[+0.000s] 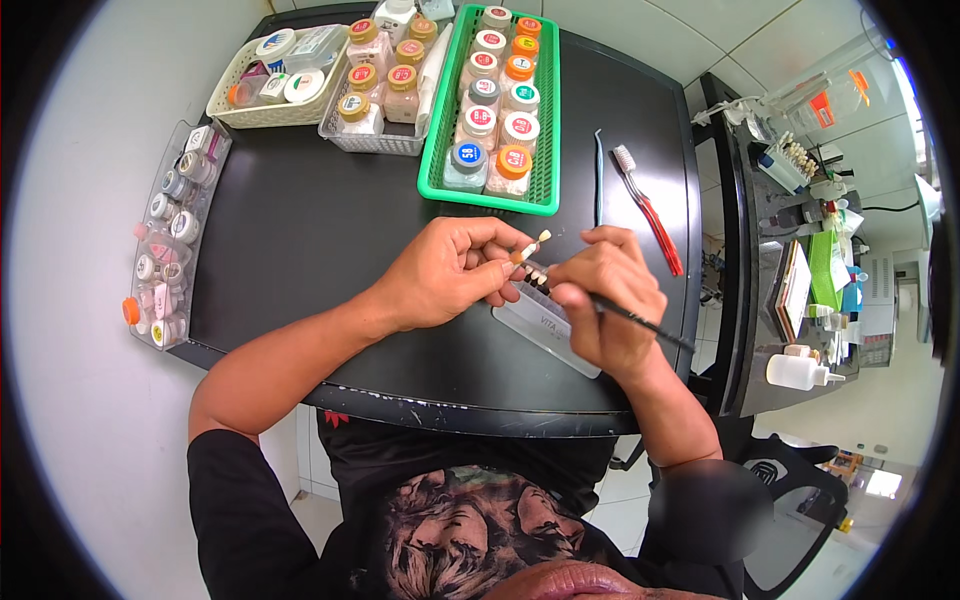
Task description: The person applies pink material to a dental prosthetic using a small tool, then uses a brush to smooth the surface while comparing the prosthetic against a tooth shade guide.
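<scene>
Just above the table, my left hand [455,272] pinches a small tooth-shade tab [522,255] between thumb and fingers, its cream tooth-shaped end pointing up and right. Close beside it, my right hand [612,300] is closed around a thin tool with a black handle [645,321]; the handle slants down to the right, and its working tip is hidden by my fingers. Beneath and between both hands lies a translucent shade-guide holder [545,330]. A few tooth-coloured tabs [538,279] show at its far end, partly covered by my hands.
On the black table [300,260], a green basket [487,201] of powder jars stands beyond my hands, with grey [375,143] and cream baskets [265,115] to its left. A clear tray [190,250] of small jars lines the left edge. A blue probe [599,180] and red toothbrush [650,215] lie right.
</scene>
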The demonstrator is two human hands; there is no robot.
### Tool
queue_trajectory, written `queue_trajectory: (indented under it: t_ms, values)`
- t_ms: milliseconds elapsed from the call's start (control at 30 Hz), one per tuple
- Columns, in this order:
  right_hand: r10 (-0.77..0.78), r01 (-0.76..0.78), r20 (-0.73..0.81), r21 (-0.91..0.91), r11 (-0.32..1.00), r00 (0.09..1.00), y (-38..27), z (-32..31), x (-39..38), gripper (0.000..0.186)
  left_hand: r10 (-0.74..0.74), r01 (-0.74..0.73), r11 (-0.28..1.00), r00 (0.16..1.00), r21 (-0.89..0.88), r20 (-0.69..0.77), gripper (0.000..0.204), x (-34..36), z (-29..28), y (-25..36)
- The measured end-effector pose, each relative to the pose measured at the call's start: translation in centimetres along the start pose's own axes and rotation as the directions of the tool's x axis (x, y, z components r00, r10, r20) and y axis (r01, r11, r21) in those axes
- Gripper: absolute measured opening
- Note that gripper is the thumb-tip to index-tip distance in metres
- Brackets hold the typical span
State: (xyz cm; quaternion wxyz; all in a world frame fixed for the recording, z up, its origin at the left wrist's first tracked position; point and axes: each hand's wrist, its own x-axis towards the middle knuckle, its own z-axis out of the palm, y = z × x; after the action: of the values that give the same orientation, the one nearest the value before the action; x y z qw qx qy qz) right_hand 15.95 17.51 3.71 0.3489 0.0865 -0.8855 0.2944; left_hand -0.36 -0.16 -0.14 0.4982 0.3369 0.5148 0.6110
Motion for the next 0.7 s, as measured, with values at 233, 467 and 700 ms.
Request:
queue_trajectory:
  t_ms: [233, 467, 700]
  values:
    - [-0.039, 0.037, -0.098, -0.014, 0.999, 0.994, 0.4, -0.8, 0.0, 0.018, 0.002, -0.001, 1.0, 1.0, 0.013, -0.025, 0.03, -0.1, 0.4, 0.4]
    - [0.105, -0.114, -0.082, -0.116, 0.987, 0.991, 0.1, -1.1, 0.1, 0.016, -0.004, 0.004, 1.0, 1.0, 0.022, -0.025, 0.033, -0.1, 0.2, 0.3]
    - [0.088, -0.097, -0.08, -0.118, 0.988, 0.993, 0.5, -1.0, 0.4, 0.012, 0.016, -0.015, 1.0, 1.0, 0.023, -0.022, 0.036, -0.1, 0.2, 0.5]
